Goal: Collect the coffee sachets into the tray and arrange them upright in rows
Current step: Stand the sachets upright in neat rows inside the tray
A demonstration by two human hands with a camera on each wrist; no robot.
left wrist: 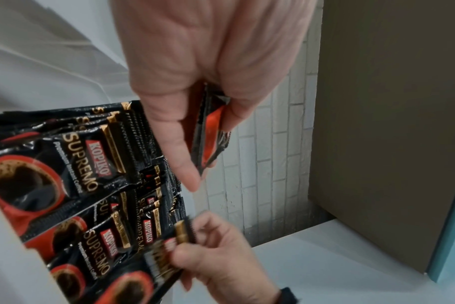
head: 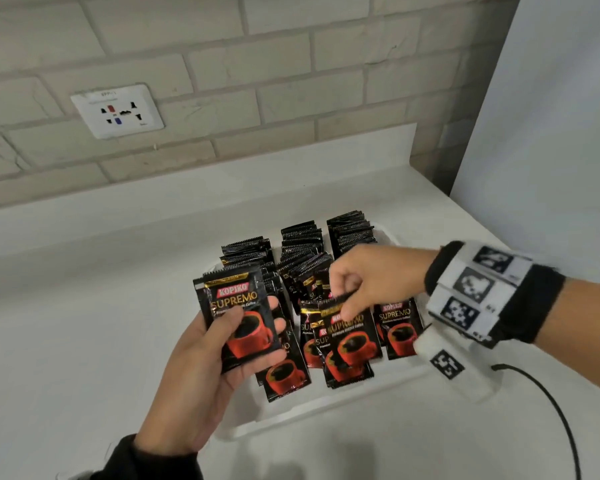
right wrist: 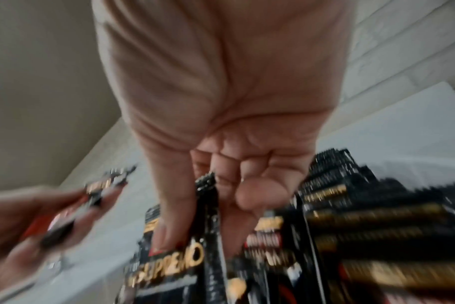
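Note:
A white tray (head: 326, 407) on the counter holds black Kopiko coffee sachets. Three rows of sachets (head: 302, 244) stand upright at its back; several more (head: 286, 374) lie flat at its front. My left hand (head: 219, 344) grips a small stack of sachets (head: 238, 317) just left of the tray, thumb across the red cup print. In the left wrist view that stack (left wrist: 208, 129) shows edge-on between thumb and fingers. My right hand (head: 355, 289) pinches the top edge of one sachet (head: 352, 336) over the tray's middle. The right wrist view is blurred but shows that sachet (right wrist: 208, 205) pinched.
The white counter (head: 84, 323) runs back to a brick wall with a power socket (head: 116, 110). A tall panel (head: 551, 98) closes the right side. A black cable (head: 551, 410) trails across the counter at the right, beside the tray.

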